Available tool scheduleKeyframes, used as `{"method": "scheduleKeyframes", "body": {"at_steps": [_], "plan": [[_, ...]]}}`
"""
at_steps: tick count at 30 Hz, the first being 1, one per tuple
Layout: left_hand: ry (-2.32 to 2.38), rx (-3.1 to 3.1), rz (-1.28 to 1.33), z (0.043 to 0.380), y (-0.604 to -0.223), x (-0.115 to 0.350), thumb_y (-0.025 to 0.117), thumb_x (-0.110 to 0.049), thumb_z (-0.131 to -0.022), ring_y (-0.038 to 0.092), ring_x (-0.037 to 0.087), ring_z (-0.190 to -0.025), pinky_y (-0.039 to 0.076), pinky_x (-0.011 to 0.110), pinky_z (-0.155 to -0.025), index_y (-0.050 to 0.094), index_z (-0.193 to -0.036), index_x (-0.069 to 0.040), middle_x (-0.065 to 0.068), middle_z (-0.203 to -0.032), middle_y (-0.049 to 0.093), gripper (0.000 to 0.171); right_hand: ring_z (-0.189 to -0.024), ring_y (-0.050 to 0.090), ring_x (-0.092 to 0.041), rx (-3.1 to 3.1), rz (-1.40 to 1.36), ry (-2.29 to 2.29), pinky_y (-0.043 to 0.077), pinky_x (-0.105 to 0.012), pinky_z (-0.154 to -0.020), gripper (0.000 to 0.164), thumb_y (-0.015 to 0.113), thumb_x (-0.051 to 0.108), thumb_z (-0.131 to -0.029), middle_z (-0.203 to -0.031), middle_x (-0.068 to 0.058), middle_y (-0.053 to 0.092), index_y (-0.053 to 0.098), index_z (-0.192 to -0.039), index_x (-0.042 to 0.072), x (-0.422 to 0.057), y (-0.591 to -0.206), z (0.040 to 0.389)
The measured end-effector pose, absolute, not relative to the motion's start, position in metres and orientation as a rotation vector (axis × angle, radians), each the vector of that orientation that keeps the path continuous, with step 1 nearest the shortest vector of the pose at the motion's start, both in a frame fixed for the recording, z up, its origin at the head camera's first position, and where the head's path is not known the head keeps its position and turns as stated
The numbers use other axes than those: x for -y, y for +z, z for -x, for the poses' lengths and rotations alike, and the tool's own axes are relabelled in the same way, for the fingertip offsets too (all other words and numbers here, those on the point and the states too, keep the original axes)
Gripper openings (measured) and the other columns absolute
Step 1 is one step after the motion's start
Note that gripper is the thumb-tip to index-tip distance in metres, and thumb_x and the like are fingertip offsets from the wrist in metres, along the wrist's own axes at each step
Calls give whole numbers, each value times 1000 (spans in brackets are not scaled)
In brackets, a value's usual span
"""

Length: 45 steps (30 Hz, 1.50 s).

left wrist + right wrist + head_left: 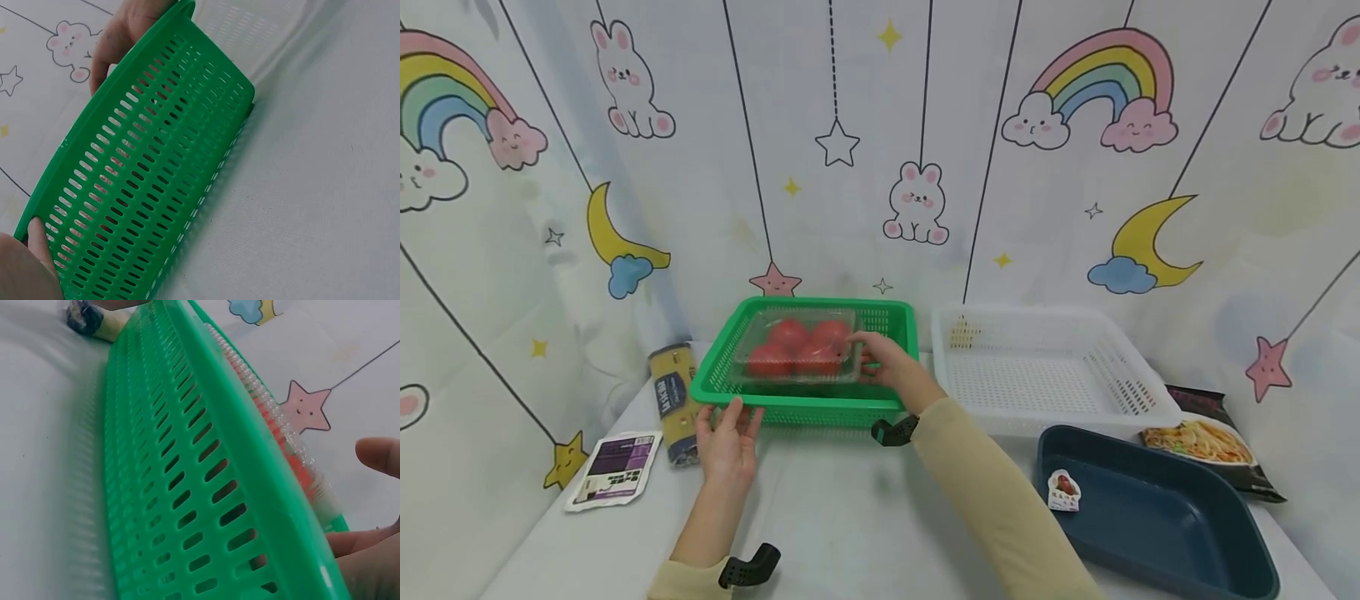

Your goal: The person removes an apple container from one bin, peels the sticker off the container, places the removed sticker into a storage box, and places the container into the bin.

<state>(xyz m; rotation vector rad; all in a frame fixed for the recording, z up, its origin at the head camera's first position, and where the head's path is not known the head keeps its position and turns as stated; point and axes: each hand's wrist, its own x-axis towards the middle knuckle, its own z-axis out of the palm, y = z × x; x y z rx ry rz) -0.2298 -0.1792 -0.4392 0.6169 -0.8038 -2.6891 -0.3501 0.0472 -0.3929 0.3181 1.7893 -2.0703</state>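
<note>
A green basket with slotted walls stands on the table near the back. Within it lies a clear plastic container of red tomatoes, its right end close to my right hand. That hand reaches over the basket's right part; in the right wrist view its thumb is spread away from the fingers, which dip behind the rim. Whether they touch the container I cannot tell. My left hand holds the basket's front left rim, one digit pressing the outer wall in the left wrist view.
A white basket stands to the right. In front of it is a dark blue tray with a small sticker-like picture in it. A noodle packet lies behind the tray. At left are a yellow roll and a purple-white pouch.
</note>
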Motion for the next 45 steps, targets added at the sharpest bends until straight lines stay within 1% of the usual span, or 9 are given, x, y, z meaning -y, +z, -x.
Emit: {"method": "scheduleKeyframes", "body": {"at_steps": [4, 9, 12, 16, 22, 29, 33, 40, 45], "plan": [[-2693, 813, -619, 230, -440, 178, 61, -2, -100, 63, 14, -101, 56, 33, -89, 42, -120, -25, 3, -120, 48, 36, -78, 48, -20, -1777, -329, -2075, 52, -39, -81, 56, 70, 23, -92, -109, -11, 49, 46, -140, 6, -49, -395, 347], [-2700, 801, -608, 231, -441, 176, 62, -1, -99, 64, 13, -93, 57, 32, -86, 41, -119, -24, 2, -113, 50, 37, -92, 53, -27, -1784, -307, -2083, 53, -45, -92, 66, 70, 24, -92, -127, -19, 45, 39, -145, 0, -54, -395, 343], [-2705, 785, -597, 232, -441, 174, 62, 0, -98, 65, 14, -89, 58, 33, -85, 41, -118, -22, 2, -108, 52, 36, -103, 56, -33, -1805, -268, -2065, 51, -47, -97, 66, 68, 25, -94, -130, -23, 46, 39, -146, -2, -58, -395, 341], [-2699, 773, -602, 231, -441, 175, 61, 1, -99, 66, 15, -90, 58, 33, -83, 42, -118, -21, 3, -112, 52, 35, -118, 54, -38, -1833, -225, -2036, 48, -47, -102, 61, 66, 23, -96, -135, -27, 46, 43, -148, 0, -63, -390, 338], [-2711, 759, -567, 234, -441, 177, 62, 1, -98, 67, 15, -92, 57, 34, -87, 41, -118, -21, 4, -115, 51, 36, -126, 51, -42, -1781, -159, -2095, 46, -47, -105, 50, 61, 20, -99, -144, -29, 44, 49, -144, 1, -76, -377, 333], [-2721, 738, -559, 235, -443, 175, 62, 1, -98, 68, 15, -88, 58, 34, -83, 41, -117, -21, 2, -109, 51, 36, -139, 37, -46, -1640, 22, -2154, 41, -46, -110, 59, 50, 20, -105, -153, -31, 35, 27, -156, 1, -98, -359, 315], [-2726, 748, -540, 234, -443, 173, 62, 1, -98, 67, 15, -87, 58, 32, -83, 41, -117, -21, 2, -107, 50, 36, -141, 38, -43, -1632, 95, -2151, 42, -44, -109, 62, 49, 21, -107, -153, -28, 38, 20, -159, 5, -110, -353, 301], [-2732, 790, -527, 233, -439, 175, 60, -2, -100, 63, 15, -95, 55, 31, -91, 41, -120, -23, 3, -117, 44, 34, -136, 46, -40, -1671, 128, -2103, 45, -40, -106, 60, 51, 22, -106, -148, -24, 47, 27, -158, 5, -128, -349, 275], [-2789, 789, -552, 230, -439, 181, 59, -4, -101, 58, 15, -104, 52, 30, -95, 39, -121, -25, 1, -124, 40, 35, -129, 54, -35, -1669, 141, -2097, 48, -39, -104, 57, 49, 20, -106, -150, -25, 44, 30, -157, 6, -142, -350, 259]]}}
